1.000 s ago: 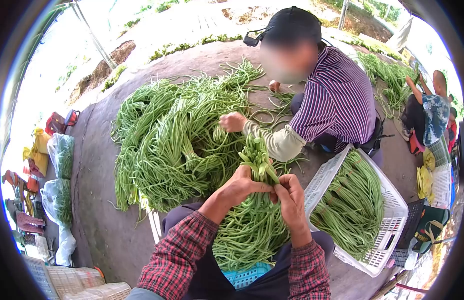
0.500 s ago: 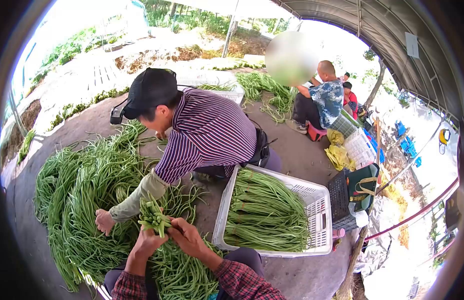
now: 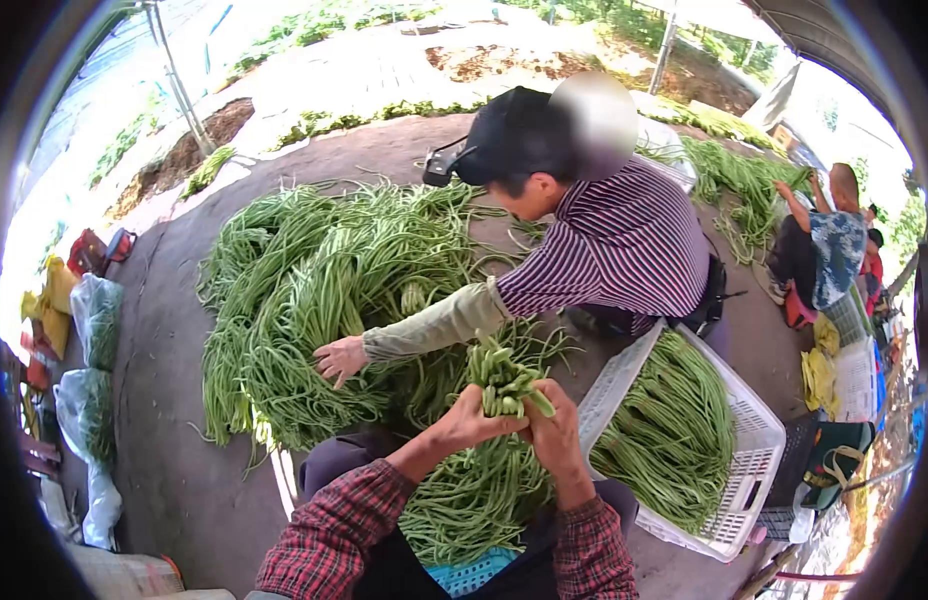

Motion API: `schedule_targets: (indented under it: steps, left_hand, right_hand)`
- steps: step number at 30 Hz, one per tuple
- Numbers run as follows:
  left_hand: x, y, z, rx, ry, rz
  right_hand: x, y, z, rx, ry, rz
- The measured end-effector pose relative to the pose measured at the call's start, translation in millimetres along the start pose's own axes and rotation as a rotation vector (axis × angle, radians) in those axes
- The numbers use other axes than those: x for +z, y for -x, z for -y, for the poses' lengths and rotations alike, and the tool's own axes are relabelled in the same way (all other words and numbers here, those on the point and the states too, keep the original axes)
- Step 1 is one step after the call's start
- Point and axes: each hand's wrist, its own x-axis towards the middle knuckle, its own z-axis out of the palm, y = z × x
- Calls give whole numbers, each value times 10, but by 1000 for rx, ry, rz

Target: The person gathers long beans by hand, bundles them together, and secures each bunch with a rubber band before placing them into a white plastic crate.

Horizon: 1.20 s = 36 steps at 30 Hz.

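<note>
Between my two hands stands a bunch of green long beans (image 3: 504, 382), its ends pointing up toward me. My left hand (image 3: 467, 424) is closed around the bunch from the left, and my right hand (image 3: 556, 436) grips it from the right, thumbs close together. Below my hands, more long beans (image 3: 474, 505) hang over my lap, above a blue perforated crate (image 3: 472, 574). A co-worker in a striped shirt (image 3: 624, 250) leans in from the right, with a bare hand (image 3: 342, 360) on the large pile of long beans (image 3: 314, 290).
To my right is a white plastic crate (image 3: 754, 480) filled with long beans tied in bundles. Bagged greens (image 3: 84, 405) line the left side. Another person (image 3: 829, 250) sits at the far right beside a further heap of beans (image 3: 734, 190).
My view has swung to the left, so the pile, co-worker and white crate appear farther right. Both hands still hold the bunch, now with its cut ends facing me more directly.
</note>
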Motion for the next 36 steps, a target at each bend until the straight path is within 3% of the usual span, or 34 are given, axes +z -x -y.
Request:
schedule_targets:
  steps: [2, 4, 6, 8, 10, 12, 16, 18, 19, 23, 26, 28, 29, 31, 32, 34, 36]
  left_hand:
    - [58, -27, 50, 0, 63, -27]
    - [140, -60, 79, 125, 132, -239]
    - [164, -94, 96, 153, 139, -253]
    - [161, -127, 116, 55, 235, -273]
    - [193, -161, 131, 82, 265, -299]
    - [182, -191, 118, -35, 415, -364]
    - [131, -262, 198, -22, 441, -442]
    - [-35, -342, 331, 26, 321, -543]
    - [18, -303, -50, -94, 660, -625]
    - [-240, -298, -199, -33, 664, -677]
    - [-347, -270, -218, 24, 650, -609]
    - [-394, -265, -206, 80, 685, -519]
    - [-434, -250, -193, 82, 682, -463]
    - [-441, -252, -179, 97, 654, -449]
    - [-430, -254, -170, 111, 627, -432]
    - [-397, -259, -132, 92, 632, -429]
    - [-336, -273, -69, 68, 603, -417]
  right_hand:
    - [27, -12, -15, -13, 28, 8]
    - [58, -26, -13, -37, 58, -7]
    - [87, -22, -8, -339, 477, -80]
    - [100, 2, 14, -338, 489, -85]
    - [72, 18, 8, -345, 504, -86]
    - [-10, 67, -36, -244, 678, -29]
    - [-61, 172, -30, -212, 621, -31]
    - [-153, 236, -71, -177, 684, 109]
    - [-175, 276, -103, -175, 678, 114]
    - [-271, 419, -270, -8, 687, 336]
    - [-299, 490, -353, 82, 719, 538]
    - [-251, 523, -403, 146, 729, 809]
    - [-227, 532, -466, 146, 729, 815]
    - [-118, 516, -545, -83, 743, 839]
    - [-54, 491, -533, -82, 742, 839]
    - [88, 364, -436, -391, 616, 294]
    - [217, 199, -198, -390, 566, 233]
